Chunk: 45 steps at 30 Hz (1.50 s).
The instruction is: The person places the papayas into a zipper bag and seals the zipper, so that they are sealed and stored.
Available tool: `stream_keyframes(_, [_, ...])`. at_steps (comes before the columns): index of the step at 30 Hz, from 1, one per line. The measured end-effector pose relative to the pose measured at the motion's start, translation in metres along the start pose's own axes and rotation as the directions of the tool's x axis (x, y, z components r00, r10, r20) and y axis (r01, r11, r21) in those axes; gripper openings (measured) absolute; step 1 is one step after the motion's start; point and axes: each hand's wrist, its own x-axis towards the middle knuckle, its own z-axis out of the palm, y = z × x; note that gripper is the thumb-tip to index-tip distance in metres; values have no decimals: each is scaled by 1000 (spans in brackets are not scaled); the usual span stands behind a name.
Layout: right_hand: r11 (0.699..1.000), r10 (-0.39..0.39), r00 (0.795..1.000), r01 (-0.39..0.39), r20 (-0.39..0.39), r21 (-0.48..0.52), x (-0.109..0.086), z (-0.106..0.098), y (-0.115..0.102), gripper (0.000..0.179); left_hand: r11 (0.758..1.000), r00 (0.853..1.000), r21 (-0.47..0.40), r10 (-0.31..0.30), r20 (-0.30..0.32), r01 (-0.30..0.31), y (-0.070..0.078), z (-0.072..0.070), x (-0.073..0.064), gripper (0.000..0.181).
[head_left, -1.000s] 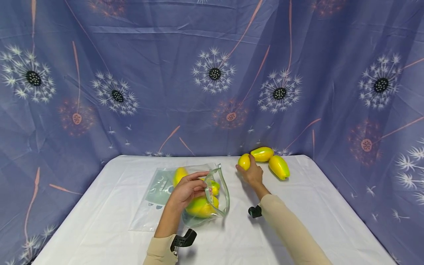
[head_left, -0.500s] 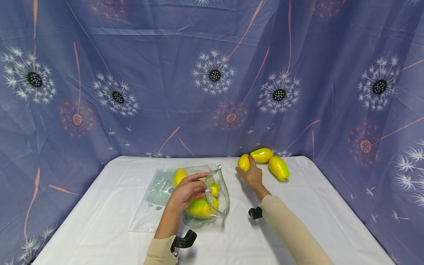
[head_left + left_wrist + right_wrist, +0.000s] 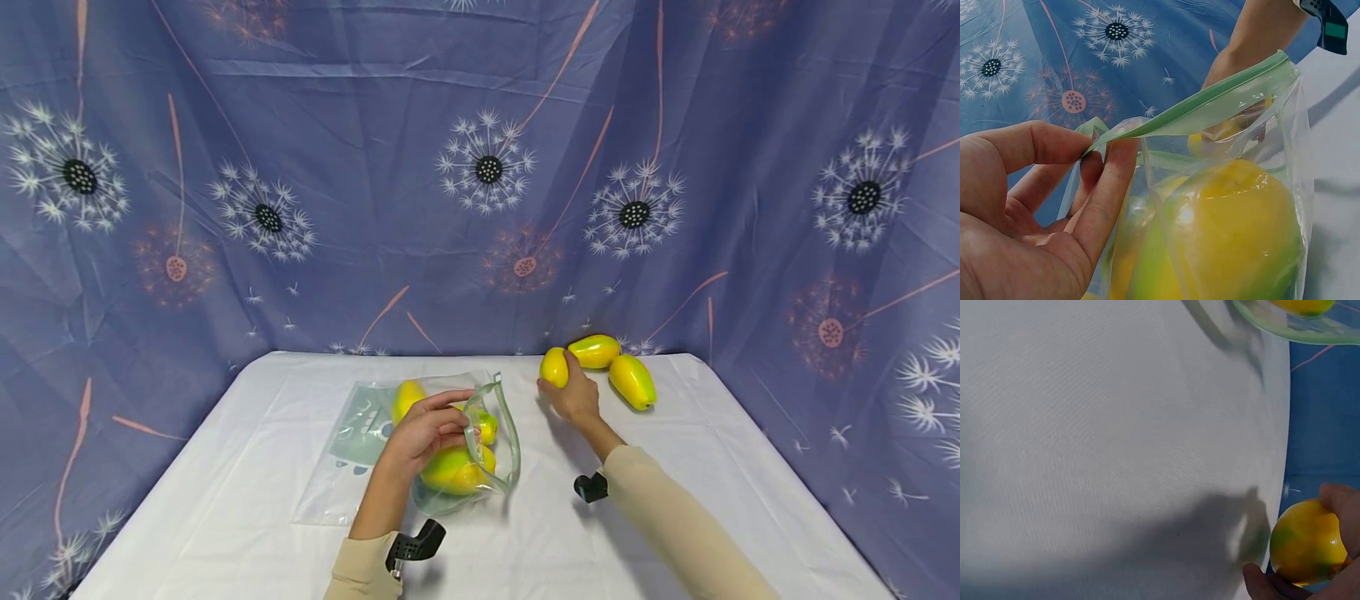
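Note:
My left hand point(image 3: 426, 433) pinches the green rim of a clear zip bag point(image 3: 1210, 103) between thumb and fingers, and the bag's mouth gapes to the right. Inside the bag lie several yellow-green papayas; one large papaya point(image 3: 1229, 231) fills much of the left wrist view. Toward the back right of the table, my right hand point(image 3: 573, 396) grips another papaya point(image 3: 554, 367), thumb and fingers around its sides. The right wrist view shows this papaya point(image 3: 1307, 544) at the lower right, partly covered by the fingers.
Two more papayas, one at the back edge point(image 3: 595, 351) and one nearer point(image 3: 632, 382), lie just right of my right hand. White cloth point(image 3: 225, 500) covers the table. A blue dandelion-print curtain point(image 3: 375, 208) hangs behind and at both sides.
My right forearm has swung slightly to the right, while its hand and papaya stay nearly in place. The left hand and bag have not visibly moved.

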Motion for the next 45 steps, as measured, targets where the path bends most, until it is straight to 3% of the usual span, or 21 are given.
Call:
stream_keyframes(11, [996, -91, 996, 92, 14, -19, -12, -22, -9, 79, 1000, 1000, -1, -2, 12, 2, 0, 0, 1, 51])
stream_keyframes(20, [997, -73, 995, 71, 70, 28, -27, -45, -24, 84, 1000, 1000, 1, -4, 15, 4, 0, 0, 2, 51])
stream_keyframes(26, [992, -106, 989, 99, 105, 74, -37, -57, -33, 83, 1000, 1000, 3, -2, 19, 2, 0, 1, 2, 50])
stream_keyframes(39, [989, -121, 958, 95, 259, 111, -52, -76, -43, 80, 1000, 1000, 6, -7, 3, 7, -2, -1, 0, 49])
stream_keyframes(45, [988, -136, 953, 109, 272, 111, -58, -85, -46, 79, 1000, 1000, 8, 1, 11, -1, -1, 0, 1, 48])
